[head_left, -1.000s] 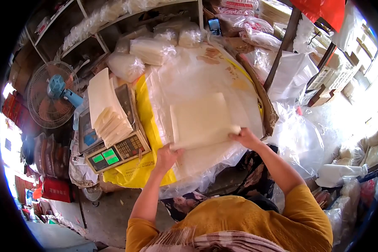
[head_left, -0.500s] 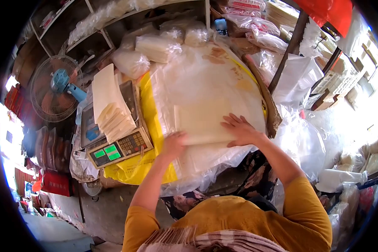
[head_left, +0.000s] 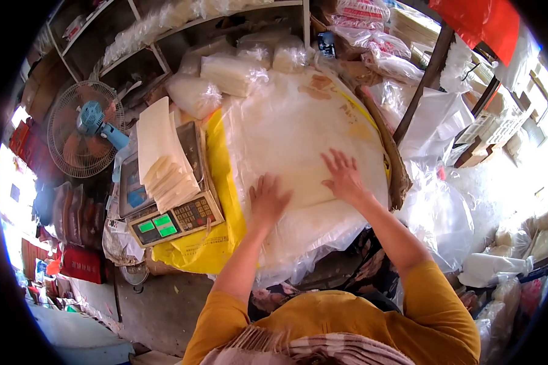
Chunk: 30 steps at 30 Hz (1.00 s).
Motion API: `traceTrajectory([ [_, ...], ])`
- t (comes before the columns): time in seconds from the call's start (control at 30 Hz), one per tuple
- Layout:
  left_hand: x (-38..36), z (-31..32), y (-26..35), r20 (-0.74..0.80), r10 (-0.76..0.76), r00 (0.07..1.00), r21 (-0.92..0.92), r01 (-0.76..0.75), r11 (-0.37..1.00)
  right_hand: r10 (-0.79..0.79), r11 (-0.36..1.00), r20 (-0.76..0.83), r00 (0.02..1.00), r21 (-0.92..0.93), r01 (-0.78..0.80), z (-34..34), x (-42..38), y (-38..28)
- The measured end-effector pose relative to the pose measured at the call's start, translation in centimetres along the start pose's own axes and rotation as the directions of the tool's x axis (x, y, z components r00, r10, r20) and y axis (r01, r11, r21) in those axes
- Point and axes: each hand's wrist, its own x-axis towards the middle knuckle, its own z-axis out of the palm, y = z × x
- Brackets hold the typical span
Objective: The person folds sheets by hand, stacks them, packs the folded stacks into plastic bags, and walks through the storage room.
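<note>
A pale, thin sheet (head_left: pixel 307 185) lies folded on the plastic-covered work surface (head_left: pixel 298 118), its outline faint against the plastic. My left hand (head_left: pixel 270 199) rests flat on its left side with the fingers spread. On the right side, my right hand (head_left: pixel 343 174) also presses down flat, fingers apart and pointing away from me. To the left stands a digital scale (head_left: pixel 186 214) with green displays. Several folded cream sheets (head_left: pixel 164 155) are piled on the scale, fanned out at the near end.
Clear bags of pale sheets (head_left: pixel 231 74) line the back of the work surface. A fan (head_left: pixel 85 128) stands at the far left. Yellow plastic (head_left: pixel 219 164) shows beside the scale. A brown cardboard edge (head_left: pixel 396 164) and large clear plastic bags (head_left: pixel 438 213) border the right side.
Both hands have moved away from my body across the sheet. The left hand has gone from curled at the sheet's near-left edge to flat and spread. The near edge now looks flatter.
</note>
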Motion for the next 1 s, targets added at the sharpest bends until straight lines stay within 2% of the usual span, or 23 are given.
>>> traceTrajectory([
  [0.07,-0.2,0.9,-0.6,-0.027,0.018,0.999,0.010,-0.018,1.000,-0.039,0.999,0.040,0.998,0.028,0.038,2.9,-1.5,0.1],
  [0.1,-0.2,1.3,-1.0,-0.068,-0.021,0.997,-0.034,0.019,0.999,-0.061,0.997,0.057,0.997,0.044,0.058,2.8,-1.7,-0.6],
  [0.17,-0.3,2.2,-1.2,-0.153,-0.111,0.982,-0.125,0.092,0.988,0.069,0.993,0.161,0.985,0.084,-0.083,2.0,-1.8,-1.3],
  [0.23,-1.6,2.2,-0.2,-0.339,-0.249,0.907,-0.499,0.051,0.865,0.156,0.974,0.255,0.954,0.119,-0.191,0.0,-1.8,-3.7],
  [0.27,-2.5,2.6,0.3,-0.406,-0.356,0.842,-0.655,0.003,0.755,0.171,0.967,0.305,0.937,0.132,-0.219,-0.8,-2.7,-5.1],
  [0.3,-3.0,4.2,-0.2,-0.135,-0.368,0.920,-0.872,0.066,0.485,0.172,0.960,0.365,0.915,0.144,-0.239,-1.1,-3.8,-6.5],
  [0.33,-3.5,5.9,-0.9,0.119,-0.288,0.950,-0.973,0.170,0.156,0.072,0.958,0.310,0.948,0.244,-0.153,-0.9,-5.3,-7.8],
  [0.4,-6.4,-0.1,2.2,0.074,-0.484,0.872,-0.901,0.267,0.342,-0.096,0.902,0.168,0.981,0.430,0.015,-0.4,-7.4,-8.8],
  [0.47,-6.2,-1.4,0.6,-0.054,-0.302,0.952,-0.981,0.006,0.193,-0.090,0.868,0.149,0.985,0.497,0.004,-0.5,-7.5,-8.5],
  [0.53,-4.9,-6.0,-1.6,-0.308,-0.190,0.932,-0.895,-0.216,0.391,-0.071,0.832,0.174,0.982,0.554,-0.038,-0.1,-7.9,-6.6],
  [0.63,-4.3,-19.9,-2.9,-0.421,-0.228,0.878,-0.883,-0.341,0.322,-0.018,0.790,0.237,0.971,0.598,-0.132,-2.2,-8.0,-5.1],
  [0.67,-3.0,-22.6,-4.8,-0.488,-0.300,0.820,-0.834,-0.337,0.436,-0.017,0.797,0.258,0.966,0.587,-0.143,-2.6,-8.1,-4.7],
  [0.7,-2.4,-25.9,-6.4,-0.413,-0.356,0.838,-0.877,-0.261,0.403,-0.013,0.803,0.280,0.960,0.575,-0.156,-2.9,-8.3,-4.3],
  [0.8,0.0,-31.5,-12.3,-0.436,-0.278,0.856,-0.867,-0.316,0.386,-0.063,0.805,0.253,0.965,0.585,-0.101,-3.0,-9.0,-3.7],
  [0.83,0.8,-31.6,-14.6,-0.366,-0.265,0.892,-0.897,-0.262,0.356,-0.072,0.806,0.242,0.968,0.586,-0.087,-2.8,-9.2,-3.6],
  [0.93,3.6,-27.9,-21.5,-0.106,-0.406,0.908,-0.950,0.029,0.312,-0.077,0.808,0.224,0.971,0.584,-0.071,-2.7,-9.4,-3.2],
  [1.0,2.6,-27.5,-19.7,-0.115,-0.435,0.893,-0.967,0.000,0.256,-0.072,0.809,0.247,0.966,0.581,-0.088,-3.1,-9.3,-3.2],
])
